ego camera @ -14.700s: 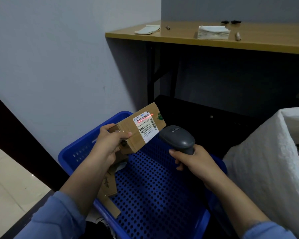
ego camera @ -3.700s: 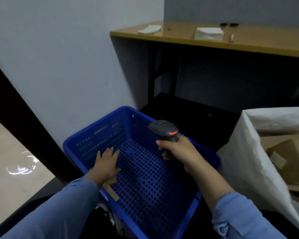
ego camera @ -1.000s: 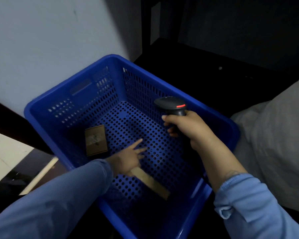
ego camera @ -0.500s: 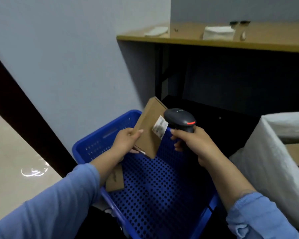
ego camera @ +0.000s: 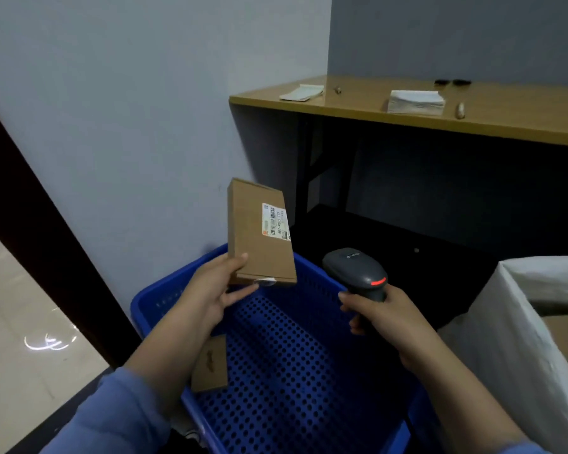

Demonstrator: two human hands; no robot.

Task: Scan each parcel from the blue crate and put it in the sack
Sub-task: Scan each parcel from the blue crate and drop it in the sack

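Labelled flat parcel [ego camera: 258, 244] upright over blue crate [ego camera: 159, 299], small parcel [ego camera: 210, 367] inside

parcel [ego camera: 259, 234] lifted higher, turned upright (label [ego camera: 275, 221] facing camera), apart from scanner [ego camera: 356, 268]

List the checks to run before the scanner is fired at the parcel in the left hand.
1. Grip on parcel: the left hand pinches the flat parcel by its lower edge, above the blue crate. Ok.
2. Label clear: the label faces the camera and no finger covers it. Ok.
3. Scanner in hand: the right hand grips the scanner. Ok.
4. Beam on barcode: no red line shows on the label. Not ok.
5. Trigger finger: hidden under the scanner's head. Cannot tell.
6. Sack ready: the sack stands open at the right. Ok.
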